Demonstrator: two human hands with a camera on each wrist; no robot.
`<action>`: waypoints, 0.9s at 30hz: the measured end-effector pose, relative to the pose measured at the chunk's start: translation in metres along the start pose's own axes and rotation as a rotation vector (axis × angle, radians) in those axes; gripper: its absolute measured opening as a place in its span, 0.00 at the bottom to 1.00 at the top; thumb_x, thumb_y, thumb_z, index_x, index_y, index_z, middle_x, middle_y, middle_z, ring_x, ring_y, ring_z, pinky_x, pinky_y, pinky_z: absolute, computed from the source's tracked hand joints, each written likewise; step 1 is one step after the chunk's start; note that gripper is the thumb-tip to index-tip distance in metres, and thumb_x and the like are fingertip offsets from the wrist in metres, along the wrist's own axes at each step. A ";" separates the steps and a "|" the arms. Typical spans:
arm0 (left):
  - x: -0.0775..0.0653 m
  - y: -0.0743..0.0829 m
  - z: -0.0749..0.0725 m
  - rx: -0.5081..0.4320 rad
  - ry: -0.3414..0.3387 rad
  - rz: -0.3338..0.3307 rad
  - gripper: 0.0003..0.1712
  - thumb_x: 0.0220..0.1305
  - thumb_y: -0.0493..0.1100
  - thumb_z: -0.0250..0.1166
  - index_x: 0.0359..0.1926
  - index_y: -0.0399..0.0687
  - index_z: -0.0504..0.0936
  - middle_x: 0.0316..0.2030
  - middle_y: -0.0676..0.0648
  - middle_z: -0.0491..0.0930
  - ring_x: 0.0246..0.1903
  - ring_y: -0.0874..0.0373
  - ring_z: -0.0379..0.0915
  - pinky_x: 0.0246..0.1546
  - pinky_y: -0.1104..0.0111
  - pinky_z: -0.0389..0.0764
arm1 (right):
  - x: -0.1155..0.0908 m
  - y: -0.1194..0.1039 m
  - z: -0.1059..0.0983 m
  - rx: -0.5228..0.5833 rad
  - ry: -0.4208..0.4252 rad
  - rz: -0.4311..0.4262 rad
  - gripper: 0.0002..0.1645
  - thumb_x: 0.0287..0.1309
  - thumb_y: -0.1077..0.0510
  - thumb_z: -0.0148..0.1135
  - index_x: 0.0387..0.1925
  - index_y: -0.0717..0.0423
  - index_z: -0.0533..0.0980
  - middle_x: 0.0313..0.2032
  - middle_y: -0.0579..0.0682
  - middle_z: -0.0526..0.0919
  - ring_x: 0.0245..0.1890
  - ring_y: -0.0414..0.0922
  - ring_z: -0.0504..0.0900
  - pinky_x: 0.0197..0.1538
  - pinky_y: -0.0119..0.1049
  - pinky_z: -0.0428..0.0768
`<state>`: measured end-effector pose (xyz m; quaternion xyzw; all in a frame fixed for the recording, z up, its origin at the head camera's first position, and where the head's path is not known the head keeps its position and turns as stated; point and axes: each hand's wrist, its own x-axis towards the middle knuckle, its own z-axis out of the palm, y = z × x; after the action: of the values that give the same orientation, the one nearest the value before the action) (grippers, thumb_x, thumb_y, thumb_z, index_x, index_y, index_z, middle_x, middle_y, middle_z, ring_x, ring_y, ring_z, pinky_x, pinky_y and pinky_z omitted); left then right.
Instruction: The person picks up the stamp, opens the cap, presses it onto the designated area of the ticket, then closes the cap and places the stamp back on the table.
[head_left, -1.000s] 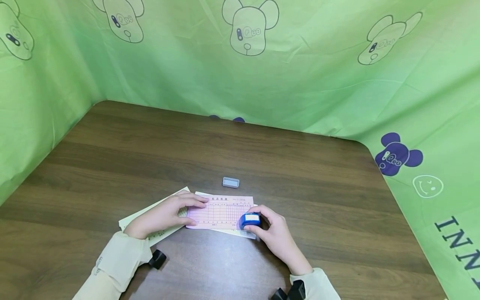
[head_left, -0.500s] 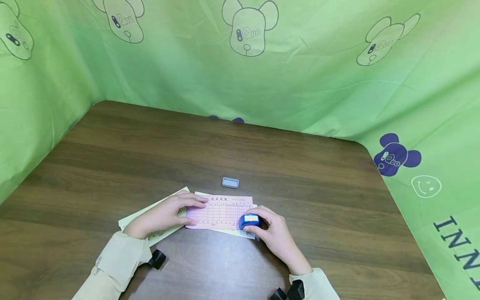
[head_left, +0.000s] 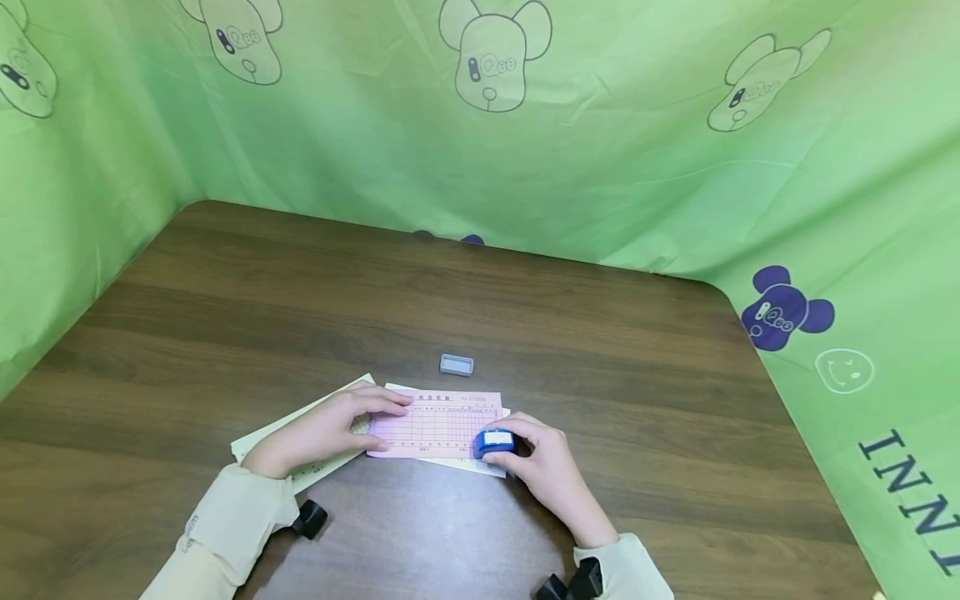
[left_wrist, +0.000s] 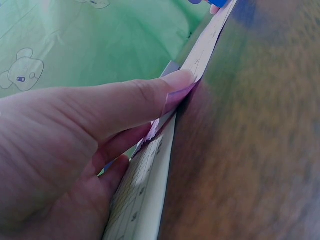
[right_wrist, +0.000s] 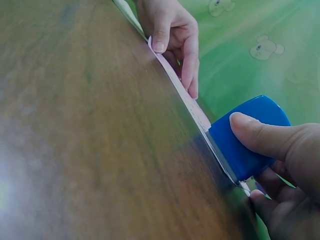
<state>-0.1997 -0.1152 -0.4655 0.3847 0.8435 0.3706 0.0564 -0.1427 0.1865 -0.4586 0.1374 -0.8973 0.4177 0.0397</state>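
Observation:
A pink printed form (head_left: 431, 427) lies on the wooden table, on top of other paper. My left hand (head_left: 330, 429) rests on its left end, with the thumb and fingers spread and pressing the paper down. In the left wrist view the thumb (left_wrist: 135, 102) lies on the form's slightly raised edge. My right hand (head_left: 553, 471) grips a blue self-inking stamp (head_left: 484, 447) between thumb and fingers. The stamp stands upright on the form's lower right part, and the right wrist view shows its base against the paper (right_wrist: 192, 107). Any print beneath the stamp is hidden.
A small grey-blue stamp cap (head_left: 457, 364) lies behind the form. A pale printed sheet (head_left: 307, 477) angles out under the left hand, and a white one (head_left: 474, 467) shows beneath the pink form. Green cloth (head_left: 390, 150) hangs around the table (head_left: 315, 292).
The head view shifts slightly. Both hands, the stamp and the form keep the same places relative to one another.

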 end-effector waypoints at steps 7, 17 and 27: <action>-0.002 0.002 -0.003 0.000 0.003 0.005 0.25 0.54 0.42 0.72 0.54 0.43 0.81 0.56 0.45 0.80 0.58 0.45 0.70 0.61 0.54 0.67 | 0.001 -0.003 0.001 -0.010 0.010 -0.028 0.15 0.41 0.59 0.77 0.36 0.51 0.85 0.34 0.42 0.85 0.37 0.31 0.80 0.46 0.29 0.79; -0.003 0.003 -0.006 0.000 0.020 0.009 0.25 0.53 0.41 0.72 0.54 0.42 0.82 0.56 0.44 0.80 0.56 0.47 0.71 0.58 0.61 0.69 | 0.004 -0.005 0.001 -0.017 0.006 -0.035 0.15 0.40 0.60 0.77 0.35 0.50 0.85 0.34 0.41 0.86 0.38 0.32 0.80 0.46 0.28 0.79; -0.001 0.003 -0.002 0.007 -0.011 -0.025 0.26 0.53 0.41 0.72 0.55 0.45 0.81 0.57 0.47 0.80 0.59 0.46 0.69 0.60 0.55 0.67 | 0.000 0.001 -0.002 0.048 -0.024 0.004 0.15 0.43 0.60 0.76 0.38 0.52 0.85 0.36 0.44 0.85 0.38 0.31 0.78 0.45 0.26 0.79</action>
<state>-0.1982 -0.1159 -0.4622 0.3764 0.8493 0.3646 0.0641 -0.1434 0.1884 -0.4583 0.1414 -0.8876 0.4376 0.0247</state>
